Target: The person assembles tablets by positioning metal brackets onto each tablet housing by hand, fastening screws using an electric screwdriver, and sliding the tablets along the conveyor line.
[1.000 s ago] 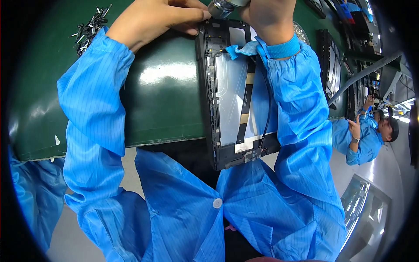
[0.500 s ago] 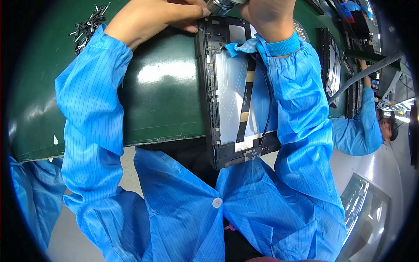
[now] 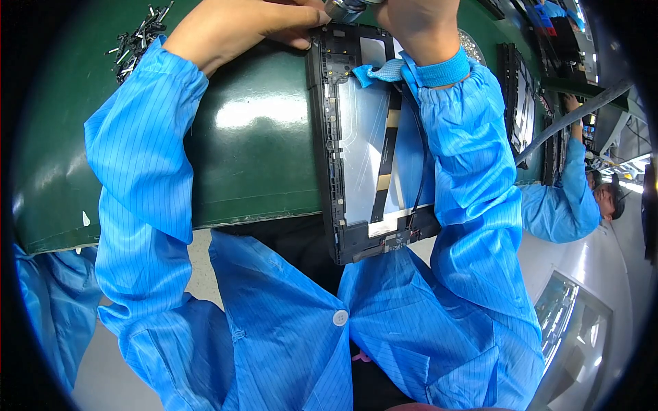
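A black-framed electronic panel [image 3: 356,151] with a silvery back, black strips and a thin cable lies partly over the table's near edge. My left hand [image 3: 253,26] is at its far left corner, thumb and fingers pinched together; what they grip, if anything, is hidden. Just above that corner is the silver metal end of a cylindrical power tool, probably an electric screwdriver [image 3: 345,9]. My right hand [image 3: 421,24] is closed around the tool, though the upper picture edge cuts off its fingers. A blue wrist strap [image 3: 444,72] circles my right wrist, its loose end over the panel.
Small black-and-silver parts [image 3: 140,41] lie in a pile at the far left of the green table [image 3: 253,157]. Beyond my right arm are a dish of small metal pieces [image 3: 470,46], another black-framed panel [image 3: 519,96], a grey bar [image 3: 576,120] and a co-worker in blue [image 3: 565,205].
Both my hands and the panel stay almost in place, with only a slight shift. At the right, the co-worker's raised arm has moved a little.
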{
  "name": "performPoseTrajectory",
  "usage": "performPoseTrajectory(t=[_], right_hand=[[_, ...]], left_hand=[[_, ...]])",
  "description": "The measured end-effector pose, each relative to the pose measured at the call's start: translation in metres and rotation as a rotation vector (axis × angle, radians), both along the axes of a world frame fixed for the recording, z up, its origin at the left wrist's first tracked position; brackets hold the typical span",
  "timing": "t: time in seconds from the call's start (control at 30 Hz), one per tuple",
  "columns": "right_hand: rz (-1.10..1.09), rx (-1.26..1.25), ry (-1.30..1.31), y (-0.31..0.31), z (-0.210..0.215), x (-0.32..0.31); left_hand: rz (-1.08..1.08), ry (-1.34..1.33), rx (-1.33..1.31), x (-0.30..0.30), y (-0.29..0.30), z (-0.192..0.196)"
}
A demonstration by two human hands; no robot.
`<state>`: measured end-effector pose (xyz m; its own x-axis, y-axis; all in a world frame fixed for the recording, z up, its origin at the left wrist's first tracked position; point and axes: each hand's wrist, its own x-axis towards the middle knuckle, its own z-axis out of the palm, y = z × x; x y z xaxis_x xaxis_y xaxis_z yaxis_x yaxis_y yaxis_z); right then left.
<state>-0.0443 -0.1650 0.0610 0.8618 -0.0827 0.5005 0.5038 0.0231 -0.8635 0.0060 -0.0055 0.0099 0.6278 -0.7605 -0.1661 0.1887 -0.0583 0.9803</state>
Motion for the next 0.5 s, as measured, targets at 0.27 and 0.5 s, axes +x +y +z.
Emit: performPoseTrajectory(t=[0.27, 0.5], right_hand=[[0.008, -0.031, -0.003, 0.000, -0.002, 0.004], [-0.029, -0.024, 0.022, 0.001, 0.003, 0.000]], left_hand=[[-0.211, -0.225, -0.421, 0.012, -0.006, -0.031], [0.000, -0.314, 0.154, 0.012, -0.002, -0.023]])
